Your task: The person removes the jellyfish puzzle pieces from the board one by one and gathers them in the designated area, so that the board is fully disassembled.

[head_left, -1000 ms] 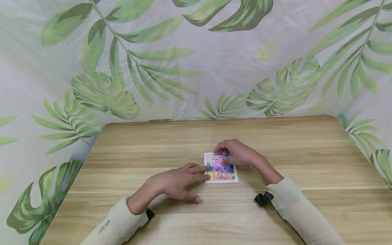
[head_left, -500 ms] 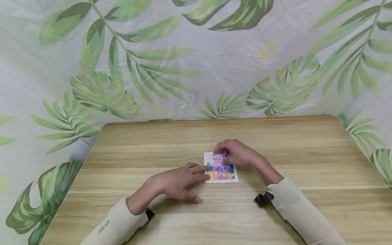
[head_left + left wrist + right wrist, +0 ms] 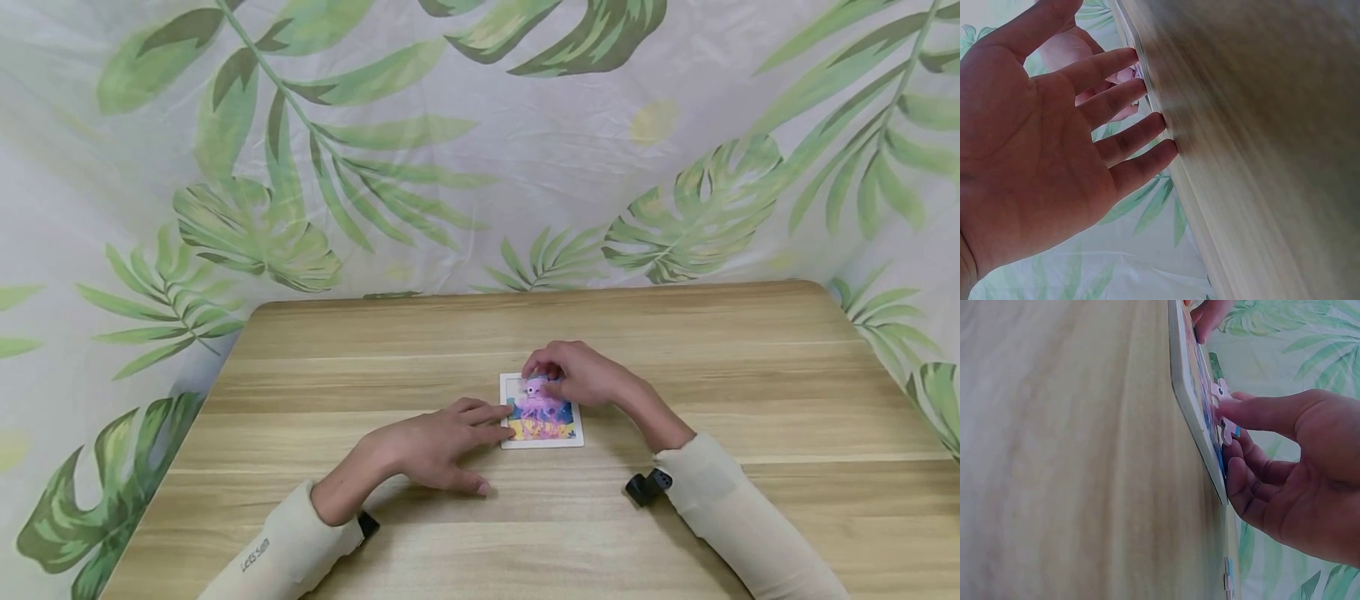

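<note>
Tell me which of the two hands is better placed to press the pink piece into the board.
Probably the right hand: it pinches the pink piece over the board. The left hand holds no piece and only touches the board's left side.

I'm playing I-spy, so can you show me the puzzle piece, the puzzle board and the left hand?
Puzzle piece (image 3: 1222, 388): right wrist view, on its pale pink upper lobe.
Puzzle board (image 3: 542, 444): head view, on its white near rim.
Left hand (image 3: 441, 447): head view, on its back.
</note>
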Tool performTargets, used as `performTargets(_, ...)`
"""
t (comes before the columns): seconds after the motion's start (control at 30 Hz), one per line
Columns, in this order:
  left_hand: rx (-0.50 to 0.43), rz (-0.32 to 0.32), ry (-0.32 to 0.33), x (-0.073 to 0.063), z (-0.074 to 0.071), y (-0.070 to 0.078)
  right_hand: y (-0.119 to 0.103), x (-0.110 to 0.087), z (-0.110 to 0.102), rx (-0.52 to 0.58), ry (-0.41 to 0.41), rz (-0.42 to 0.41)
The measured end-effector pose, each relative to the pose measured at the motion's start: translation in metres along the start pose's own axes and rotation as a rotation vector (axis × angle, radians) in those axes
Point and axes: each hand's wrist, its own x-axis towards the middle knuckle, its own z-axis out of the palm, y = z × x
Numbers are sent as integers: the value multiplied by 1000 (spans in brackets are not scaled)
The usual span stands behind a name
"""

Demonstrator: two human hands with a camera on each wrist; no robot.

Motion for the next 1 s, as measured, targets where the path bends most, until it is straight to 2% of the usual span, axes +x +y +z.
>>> performTargets(0.27,-14,-7,-9,2,0,0,1,-1,1,28,-9,-2)
performTargets(0.57,-14,-20,-12,0,-1,2,4,-1,0,9,-1,-25)
performTargets(1.0,-8,-12,-8,0,-1,1,3,-2,0,21,0,-32)
